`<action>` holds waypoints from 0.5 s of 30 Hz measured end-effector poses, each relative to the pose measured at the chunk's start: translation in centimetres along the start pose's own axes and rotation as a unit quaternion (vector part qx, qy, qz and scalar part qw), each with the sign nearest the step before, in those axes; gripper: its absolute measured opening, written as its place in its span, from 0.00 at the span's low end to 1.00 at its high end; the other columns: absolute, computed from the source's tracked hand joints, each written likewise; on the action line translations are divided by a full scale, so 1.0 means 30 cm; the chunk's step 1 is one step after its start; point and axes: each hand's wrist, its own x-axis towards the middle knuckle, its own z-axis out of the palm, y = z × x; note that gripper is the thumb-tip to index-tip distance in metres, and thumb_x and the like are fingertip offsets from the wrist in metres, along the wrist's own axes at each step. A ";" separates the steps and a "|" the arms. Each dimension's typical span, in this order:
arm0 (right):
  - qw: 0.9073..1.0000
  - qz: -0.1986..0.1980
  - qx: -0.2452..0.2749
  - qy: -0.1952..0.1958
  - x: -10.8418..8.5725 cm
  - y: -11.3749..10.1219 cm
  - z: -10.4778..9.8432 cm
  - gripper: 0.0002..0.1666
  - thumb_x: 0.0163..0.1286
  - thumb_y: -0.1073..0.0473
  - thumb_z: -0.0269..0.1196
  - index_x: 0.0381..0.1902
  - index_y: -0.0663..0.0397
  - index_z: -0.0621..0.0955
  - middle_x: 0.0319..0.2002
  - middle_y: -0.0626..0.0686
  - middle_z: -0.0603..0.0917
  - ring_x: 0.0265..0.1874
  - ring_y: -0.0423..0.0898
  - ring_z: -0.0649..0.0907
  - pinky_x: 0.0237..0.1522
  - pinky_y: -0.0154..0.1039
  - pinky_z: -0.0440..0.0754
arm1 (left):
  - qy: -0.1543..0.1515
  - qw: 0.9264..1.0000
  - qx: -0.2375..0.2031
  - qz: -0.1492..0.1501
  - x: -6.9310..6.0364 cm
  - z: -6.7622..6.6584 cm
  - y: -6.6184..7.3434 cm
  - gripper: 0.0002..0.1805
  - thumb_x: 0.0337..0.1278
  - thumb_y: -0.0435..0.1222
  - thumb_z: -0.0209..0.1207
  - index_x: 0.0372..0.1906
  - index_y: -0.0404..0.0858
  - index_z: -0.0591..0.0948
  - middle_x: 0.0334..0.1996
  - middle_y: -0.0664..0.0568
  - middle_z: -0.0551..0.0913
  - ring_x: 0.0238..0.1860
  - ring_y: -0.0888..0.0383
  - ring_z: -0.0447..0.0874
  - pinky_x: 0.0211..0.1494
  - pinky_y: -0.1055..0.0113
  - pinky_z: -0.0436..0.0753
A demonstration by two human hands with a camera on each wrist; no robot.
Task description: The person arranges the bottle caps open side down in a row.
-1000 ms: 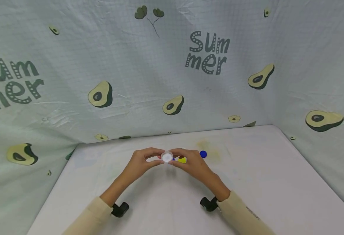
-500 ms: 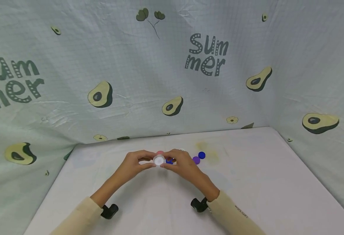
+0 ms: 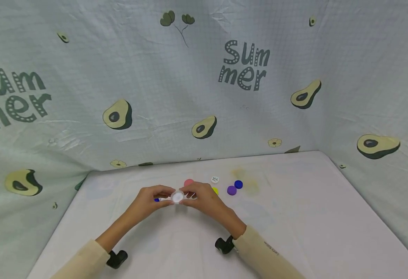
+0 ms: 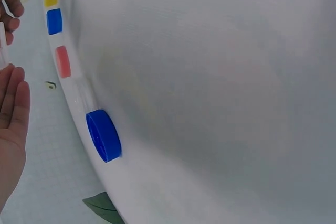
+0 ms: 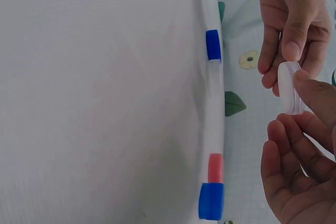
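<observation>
Between my two hands is a small round white bottle cap [image 3: 177, 197] with a clear ribbed rim. My left hand [image 3: 150, 200] pinches its left side with thumb and fingertips. On the opposite side, the thumb and fingers of my right hand [image 3: 204, 198] pinch it too. The right wrist view shows the cap [image 5: 287, 88] edge-on, with the right thumb against its face. It is held above the white table. Part of a blue cap [image 3: 156, 200] shows behind the left hand.
Beyond the right hand lie a pink cap [image 3: 188, 182], a partly covered yellow cap [image 3: 215, 190], a white marked cap [image 3: 215, 179], a purple cap [image 3: 231, 190] and a dark blue cap [image 3: 238, 184]. A printed cloth [image 3: 169, 77] hangs behind the table.
Both hands have moved left and a little nearer to me, still pinching the white cap together. The purple and white marked caps behind the right hand have come into view.
</observation>
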 end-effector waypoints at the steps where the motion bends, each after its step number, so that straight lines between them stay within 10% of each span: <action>1: 1.000 0.005 0.003 -0.006 0.004 0.002 0.005 0.22 0.63 0.54 0.75 0.54 0.52 0.87 0.41 0.45 0.87 0.40 0.37 0.83 0.45 0.27 0.83 | -0.001 1.000 -0.001 -0.003 -0.005 -0.001 -0.004 0.19 0.58 0.36 0.72 0.53 0.35 0.85 0.49 0.46 0.88 0.50 0.47 0.88 0.53 0.54 0.87; 15: 0.999 0.020 0.018 -0.038 0.063 -0.012 0.064 0.22 0.62 0.56 0.75 0.54 0.52 0.88 0.41 0.45 0.89 0.33 0.30 0.82 0.34 0.23 0.81 | 0.006 0.999 0.001 -0.049 -0.038 -0.024 -0.054 0.18 0.57 0.33 0.71 0.52 0.33 0.85 0.50 0.42 0.87 0.48 0.48 0.89 0.48 0.65 0.88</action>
